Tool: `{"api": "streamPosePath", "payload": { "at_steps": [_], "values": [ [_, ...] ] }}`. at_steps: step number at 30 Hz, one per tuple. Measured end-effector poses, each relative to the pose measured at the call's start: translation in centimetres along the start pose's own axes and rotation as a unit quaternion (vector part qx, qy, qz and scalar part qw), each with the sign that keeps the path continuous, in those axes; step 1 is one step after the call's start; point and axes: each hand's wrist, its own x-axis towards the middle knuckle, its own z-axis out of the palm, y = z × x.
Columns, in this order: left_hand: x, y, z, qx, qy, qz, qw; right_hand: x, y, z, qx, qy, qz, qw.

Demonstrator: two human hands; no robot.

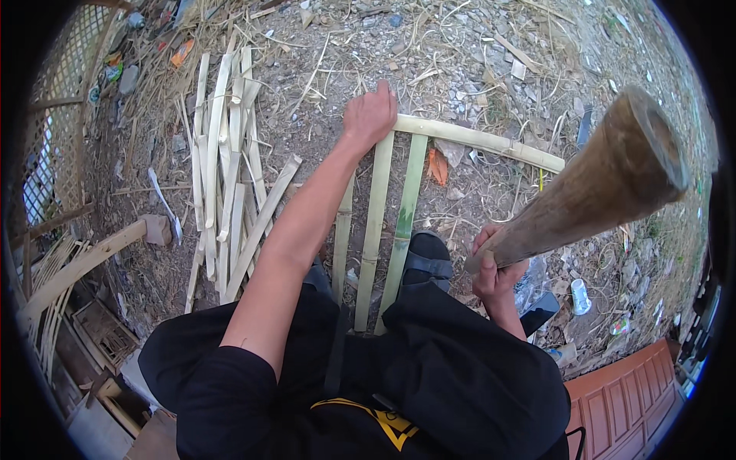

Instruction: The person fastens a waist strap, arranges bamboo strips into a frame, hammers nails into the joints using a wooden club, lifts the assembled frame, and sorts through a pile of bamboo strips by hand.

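Note:
My left hand (372, 115) is closed around the left end of a pale bamboo crosspiece (479, 142), which runs off to the right. Below it, long split bamboo strips (376, 230) extend back between my legs, and one of them, a greener strip (406, 207), meets the crosspiece just right of my hand. In my right hand (498, 276) is the narrower lower end of a thick, brown bamboo pole (586, 180). That pole leans up to the right, its broad end raised toward the camera.
Split bamboo strips (222, 153) lie heaped at left, beside a white-bladed tool (165, 205). A plank (84, 272) and lattice (54, 153) stand farther left. My sandalled foot (428, 261) is near the strips. Right are a can (580, 297) and a reddish panelled door (625, 402).

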Motion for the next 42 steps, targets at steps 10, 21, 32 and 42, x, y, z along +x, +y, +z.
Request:
{"api": "streamPosePath", "payload": {
  "at_steps": [10,21,32,42],
  "values": [
    [-0.8,-1.4,0.2,0.015,0.024,-0.019,0.999,2.0,-2.6,1.5,-0.124,-0.049,0.143,0.981],
    [-0.3,-0.2,-0.1,-0.010,0.005,-0.032,0.999,0.5,-0.2,1.3,-0.230,-0.107,0.193,0.948],
    [0.8,-1.7,0.3,-0.019,0.027,-0.036,0.999,1.0,1.6,1.9,-0.225,-0.118,0.249,0.934],
    [0.0,-0.6,-0.2,-0.007,0.020,-0.019,1.000,-0.1,0.1,2.1,-0.146,-0.022,0.106,0.983]
  ]
}}
